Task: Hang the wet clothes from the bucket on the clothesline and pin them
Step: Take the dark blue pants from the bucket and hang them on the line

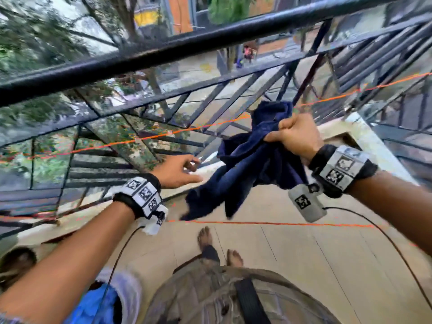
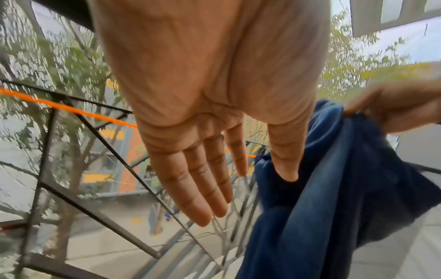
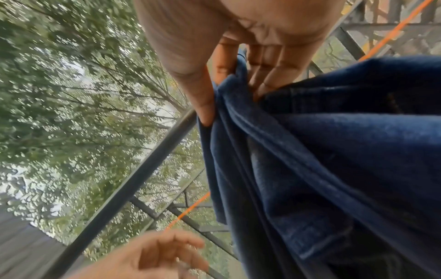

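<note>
**Three views over one railing**

Head view: high, looking down past both forearms to the railing [image 1: 163,54] and floor. Wrist views: very near each palm, facing outward toward trees. Shared by all: blue cloth [image 1: 252,157] [image 2: 322,188] [image 3: 334,160], orange line [image 1: 140,139] [image 2: 71,109] [image 3: 190,209].

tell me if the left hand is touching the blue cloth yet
Cannot tell. In the head view the left hand is open, its thumb tip right at the blue cloth edge; the left wrist view overlaps them without showing contact or gap.

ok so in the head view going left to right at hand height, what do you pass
left wrist band → left hand, open and empty → dark blue garment → right hand gripping it → right wrist band
</note>
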